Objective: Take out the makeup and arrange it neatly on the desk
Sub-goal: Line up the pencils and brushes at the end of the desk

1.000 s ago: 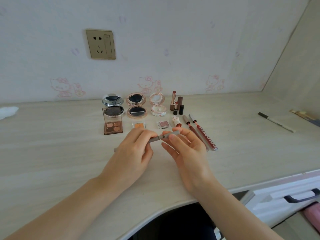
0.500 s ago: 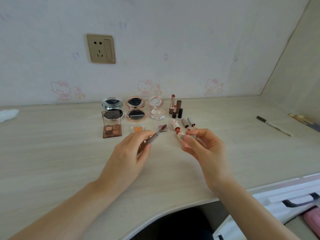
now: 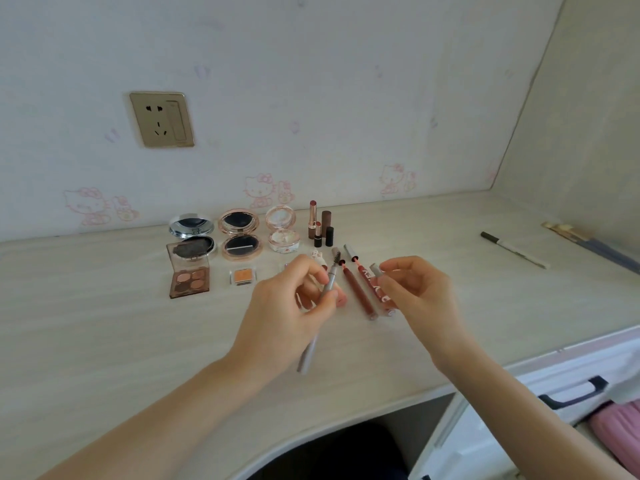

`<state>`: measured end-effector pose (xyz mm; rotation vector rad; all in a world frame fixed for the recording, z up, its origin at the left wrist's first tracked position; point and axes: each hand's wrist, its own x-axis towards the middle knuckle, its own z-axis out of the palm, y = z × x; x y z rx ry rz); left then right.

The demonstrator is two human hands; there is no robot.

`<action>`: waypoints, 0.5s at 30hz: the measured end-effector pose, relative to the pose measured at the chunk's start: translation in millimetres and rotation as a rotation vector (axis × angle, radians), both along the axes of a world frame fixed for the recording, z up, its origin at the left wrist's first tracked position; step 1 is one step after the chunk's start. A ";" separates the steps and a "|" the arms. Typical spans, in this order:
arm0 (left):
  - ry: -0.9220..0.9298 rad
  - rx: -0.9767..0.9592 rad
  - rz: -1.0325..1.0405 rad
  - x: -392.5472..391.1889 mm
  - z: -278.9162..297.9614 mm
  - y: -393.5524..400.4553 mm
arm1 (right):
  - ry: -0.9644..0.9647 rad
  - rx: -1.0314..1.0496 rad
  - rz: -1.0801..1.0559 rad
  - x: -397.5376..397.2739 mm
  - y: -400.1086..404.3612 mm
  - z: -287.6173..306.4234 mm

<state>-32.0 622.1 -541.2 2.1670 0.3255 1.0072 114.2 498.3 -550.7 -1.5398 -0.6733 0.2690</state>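
The left hand (image 3: 284, 313) pinches a grey brow pencil (image 3: 320, 308) between thumb and fingertips, held above the middle of the desk (image 3: 104, 341), well in from its front edge. The long axis runs steeply from near to far: the spoolie brush tip (image 3: 336, 252) points toward the back edge and the wall, the plain end drops toward the front edge under the palm. The right hand (image 3: 415, 292) grips a small grey cap (image 3: 375, 270) in curled fingers, just right of the pencil and not touching it. Beneath that hand lie two red lip gloss tubes (image 3: 360, 292), side by side, caps toward the back edge, angled slightly left. Along the back edge, a row: silver compact (image 3: 191, 226), rose-gold compact (image 3: 239, 233), a small pale compact (image 3: 282, 230), then upright lipsticks (image 3: 320, 225). In front of them sit an eyeshadow palette (image 3: 188, 277) and a single orange shadow pan (image 3: 243, 275). Toward the right back corner, a dark-tipped pencil (image 3: 512, 249) lies alone.
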 end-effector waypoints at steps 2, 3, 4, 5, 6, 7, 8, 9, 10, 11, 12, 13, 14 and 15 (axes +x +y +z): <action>0.026 0.026 -0.027 17.0 2.2 -3.9 | -0.034 -0.027 -0.004 11.0 -4.1 -1.9; 0.042 0.038 -0.041 26.0 2.6 -5.6 | -0.046 -0.037 -0.005 16.3 -6.6 -2.8; 0.057 0.052 -0.044 34.8 2.5 -7.1 | -0.052 -0.045 -0.006 21.6 -9.1 -3.5; 0.066 0.067 -0.039 44.0 2.4 -9.1 | -0.055 -0.052 -0.012 27.1 -11.1 -4.2; 0.072 0.078 -0.029 52.6 3.3 -11.8 | -0.055 -0.063 -0.023 33.1 -13.1 -5.2; 0.078 0.084 -0.019 61.1 3.7 -14.1 | -0.057 -0.075 -0.041 39.5 -14.8 -6.2; 0.087 0.088 -0.011 69.8 3.9 -16.1 | -0.060 -0.088 -0.065 46.9 -16.1 -7.7; 0.099 0.089 -0.004 78.7 2.7 -16.9 | -0.066 -0.097 -0.093 54.4 -17.0 -9.6; 0.115 0.093 0.007 88.0 1.3 -16.8 | -0.075 -0.105 -0.122 61.6 -17.5 -11.2; 0.135 0.103 0.029 97.2 0.3 -16.3 | -0.089 -0.123 -0.151 68.8 -17.1 -13.0; 0.161 0.122 0.052 106.0 -0.3 -15.7 | -0.107 -0.153 -0.176 75.4 -16.7 -14.1; 0.188 0.147 0.069 114.4 -1.6 -14.6 | -0.126 -0.190 -0.194 81.4 -15.5 -15.0; 0.216 0.176 0.080 121.3 -2.0 -14.6 | -0.148 -0.229 -0.207 86.9 -14.4 -15.8; 0.252 0.204 0.092 128.4 -4.3 -14.0 | -0.175 -0.272 -0.213 92.1 -13.0 -16.8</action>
